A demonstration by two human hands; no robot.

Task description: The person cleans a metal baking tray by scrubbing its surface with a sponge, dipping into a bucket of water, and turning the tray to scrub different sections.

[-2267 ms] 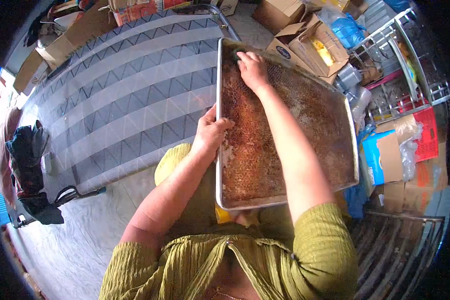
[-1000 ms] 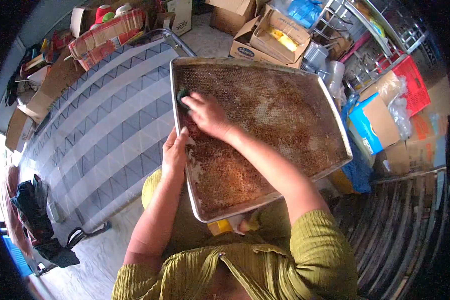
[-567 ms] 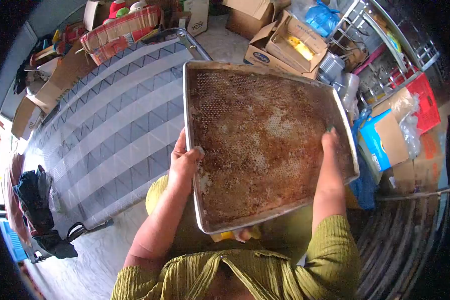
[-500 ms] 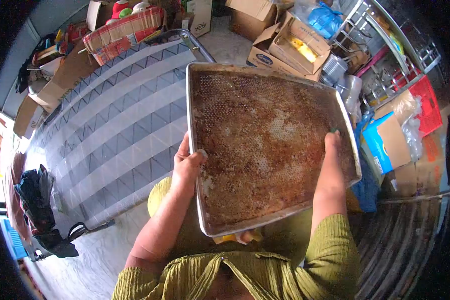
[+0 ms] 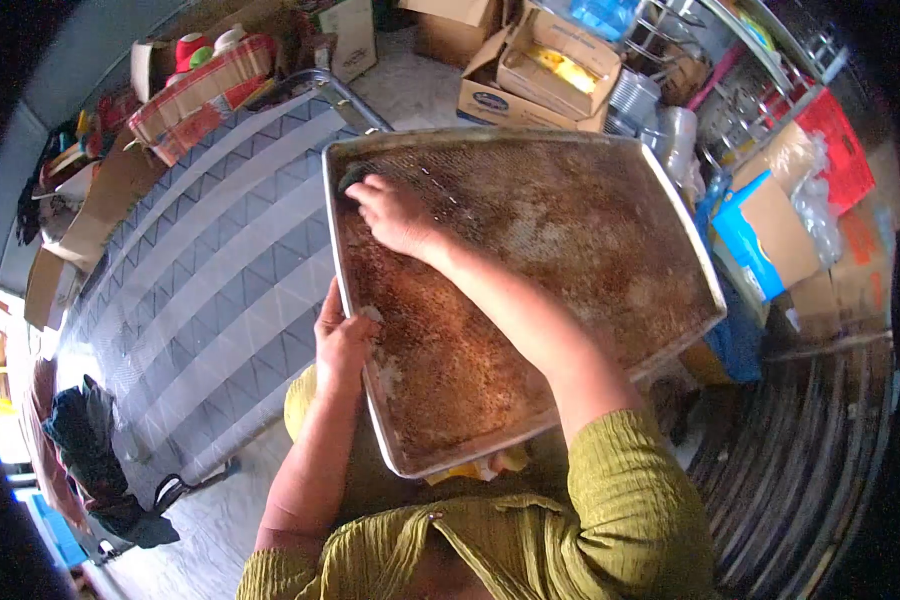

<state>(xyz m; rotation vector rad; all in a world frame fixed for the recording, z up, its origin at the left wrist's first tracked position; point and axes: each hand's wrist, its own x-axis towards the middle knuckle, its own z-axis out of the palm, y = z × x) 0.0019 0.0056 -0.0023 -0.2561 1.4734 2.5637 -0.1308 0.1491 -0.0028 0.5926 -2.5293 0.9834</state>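
Observation:
A large baking tray with a pale metal rim and a rusty brown, mottled inside is tilted up in front of me. My left hand is closed on its left rim, thumb over the inner side; a small whitish bit shows by the thumb, too small to name. Across the tray reaches my right arm. My right hand is closed on a dark green scouring pad, mostly covered by the fingers, in the upper left corner of the tray. Wet-looking glints show beside that hand.
A grey striped mattress lies to the left, with dark clothes at its near end. Cardboard boxes, a metal rack, a red crate and a blue-and-brown box stand beyond and to the right.
My right hand has left the tray's right side and swung over to its upper left corner with the pad. My left hand still grips the left rim. The view has shifted slightly.

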